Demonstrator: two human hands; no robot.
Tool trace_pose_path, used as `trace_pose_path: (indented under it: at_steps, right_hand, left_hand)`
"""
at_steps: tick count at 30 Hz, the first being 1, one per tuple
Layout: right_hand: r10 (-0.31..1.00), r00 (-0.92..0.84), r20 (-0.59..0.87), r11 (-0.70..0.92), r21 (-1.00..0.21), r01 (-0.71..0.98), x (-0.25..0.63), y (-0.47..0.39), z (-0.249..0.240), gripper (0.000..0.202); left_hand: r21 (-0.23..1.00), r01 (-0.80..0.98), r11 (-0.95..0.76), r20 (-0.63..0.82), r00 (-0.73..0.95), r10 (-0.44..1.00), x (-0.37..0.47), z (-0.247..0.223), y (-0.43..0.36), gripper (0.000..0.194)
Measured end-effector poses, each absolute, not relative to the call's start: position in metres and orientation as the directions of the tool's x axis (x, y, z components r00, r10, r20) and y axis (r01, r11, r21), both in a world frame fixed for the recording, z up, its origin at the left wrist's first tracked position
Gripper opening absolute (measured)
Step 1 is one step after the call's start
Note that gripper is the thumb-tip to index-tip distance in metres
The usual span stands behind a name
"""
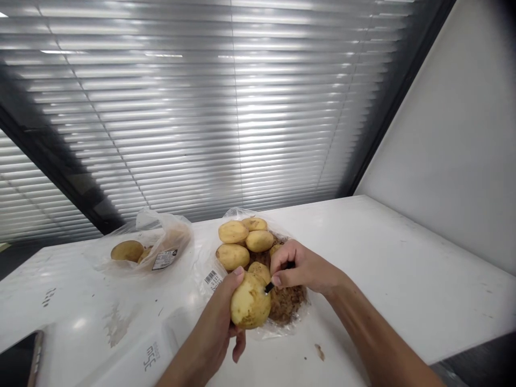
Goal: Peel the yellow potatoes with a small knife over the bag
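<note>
Head view: white table (403, 258) beneath window blinds (193, 123).
Part-peeled potato (249, 310): near centre, cradled in left hand (220, 320), thumb along left side.
Right hand (297, 267): pinched on slim black tool (269, 287), tip at potato's right side.
Just beyond: peeled potatoes (233, 256), brown peelings (288, 306), plastic bag (203, 269) underneath.
Far left: second bag (179, 239), potatoes (127, 251) inside.
</note>
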State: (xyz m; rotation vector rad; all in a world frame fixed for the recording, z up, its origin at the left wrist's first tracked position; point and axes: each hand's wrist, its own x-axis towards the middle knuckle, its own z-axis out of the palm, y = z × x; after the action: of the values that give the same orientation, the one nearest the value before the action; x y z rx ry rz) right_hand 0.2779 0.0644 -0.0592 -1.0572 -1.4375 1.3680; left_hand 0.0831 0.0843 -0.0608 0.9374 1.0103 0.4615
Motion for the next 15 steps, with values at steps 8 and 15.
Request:
trace_pose_path:
  at_steps: [8, 15]
  right_hand:
    - [0.959, -0.282, 0.022, 0.035, -0.999, 0.039, 0.279, 0.0626, -0.056, 0.021]
    - [0.958, -0.288, 0.015, 0.03, -0.998, 0.048, 0.2797, 0.062, -0.0566, 0.021]
  left_hand:
    - [0.837, 0.077, 0.541, -0.507, 0.48, 0.716, 0.0836, -0.0579, 0.0842, 0.054]
    - [0.84, 0.067, 0.539, -0.497, 0.495, 0.713, 0.0825, -0.0602, 0.0849, 0.053]
